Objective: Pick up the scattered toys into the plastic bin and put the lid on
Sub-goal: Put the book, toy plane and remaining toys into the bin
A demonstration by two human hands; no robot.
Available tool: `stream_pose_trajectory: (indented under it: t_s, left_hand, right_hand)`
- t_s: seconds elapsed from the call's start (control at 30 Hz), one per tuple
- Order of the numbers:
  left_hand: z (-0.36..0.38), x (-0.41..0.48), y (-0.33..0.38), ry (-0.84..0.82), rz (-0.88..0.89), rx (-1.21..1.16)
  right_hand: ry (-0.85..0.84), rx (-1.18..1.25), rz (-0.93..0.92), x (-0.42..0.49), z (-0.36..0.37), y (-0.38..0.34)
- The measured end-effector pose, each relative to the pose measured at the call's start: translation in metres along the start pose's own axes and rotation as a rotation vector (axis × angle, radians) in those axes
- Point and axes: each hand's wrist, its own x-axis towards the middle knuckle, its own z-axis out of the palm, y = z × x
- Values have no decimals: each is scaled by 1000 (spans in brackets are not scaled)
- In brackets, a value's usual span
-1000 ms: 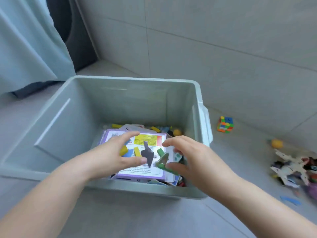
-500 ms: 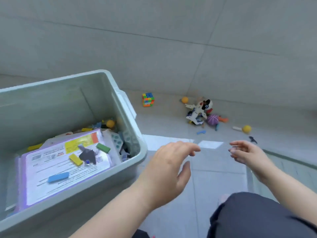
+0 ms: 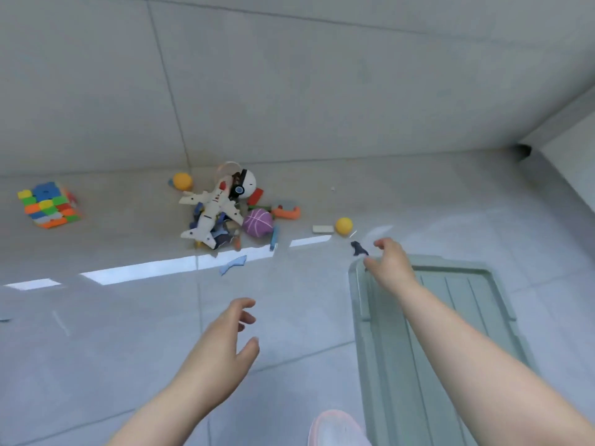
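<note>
The right hand (image 3: 390, 265) reaches out over the far left corner of the grey-green plastic lid (image 3: 467, 304), which lies flat on the tiled floor (image 3: 128, 333) with the forearm crossing above it. Its fingers are spread apart, lightly bent, and hold nothing. A small dark toy piece (image 3: 359, 248) sits on the floor just beyond the fingertips, not touched.

The left hand (image 3: 222, 336) hangs over bare tile nearer the person, fingers loose and parted, also holding nothing.

Past the dark piece lie a white block (image 3: 323, 229) and an orange ball (image 3: 344, 225), side by side. Further left is a heap by the wall: a white toy aeroplane (image 3: 211, 215) lying over dark bits, a round white helmet-like toy (image 3: 246, 185) behind it, a red block (image 3: 256, 196), a purple ball (image 3: 257, 222), an orange handle-shaped piece (image 3: 286, 212) and a blue stick (image 3: 274, 238). A second orange ball (image 3: 182, 181) rests left of the heap, and a flat blue piece (image 3: 233, 263) lies just in front of it. A many-coloured puzzle cube (image 3: 48, 204) stands well apart at far left. A pale shoe (image 3: 338, 429) shows at the bottom edge, beside the lid.
</note>
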Motion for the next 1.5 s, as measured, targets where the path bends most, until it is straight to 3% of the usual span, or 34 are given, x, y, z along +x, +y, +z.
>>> stream_pose_trajectory:
  t_s: [0.13,0.23,0.43,0.53,0.63,0.73,0.8,0.93,1.07,1.2,1.3,1.4,1.5]
  left_hand:
    - [27,72,10,40,-85,11]
    - [32,118,16,202,-133,18]
    - [36,186,33,325,-40,143]
    - [33,214,38,401,-91,269]
    - [29,235,36,372,-175,395]
    - [27,243,29,338,-190,446]
    - [28,237,25,381,-166,303]
    - [29,199,41,528,-203,-248]
    - [20,159,58,430,-483,-1082]
    - [18,132,55,263,-647,-1588]
    - [21,119,48,116,-615,-1759]
    - [28,113,43,110,-605,-1825]
    - [34,105,37,129,-643,-1838]
  right_hand:
    - [-73,-235,38,64,9,27]
    - [-87,-317,14,81,23,38]
    - [-95,-129,-15,109,43,26]
    - [-84,38,15,107,50,25]
    - [-71,226,-25,110,48,24]
    - [44,413,-40,117,42,20]
    - [126,416,-145,119,41,13]
    - [130,302,-348,121,54,-5]
    - [189,67,-234,135,58,-20]
    - [79,-33,-164,161,58,-27]
    - [-7,34,-37,161,56,-26]
    - [-60,-17,-189,146,53,-28]
    - [-176,-263,-353,125,58,-30]
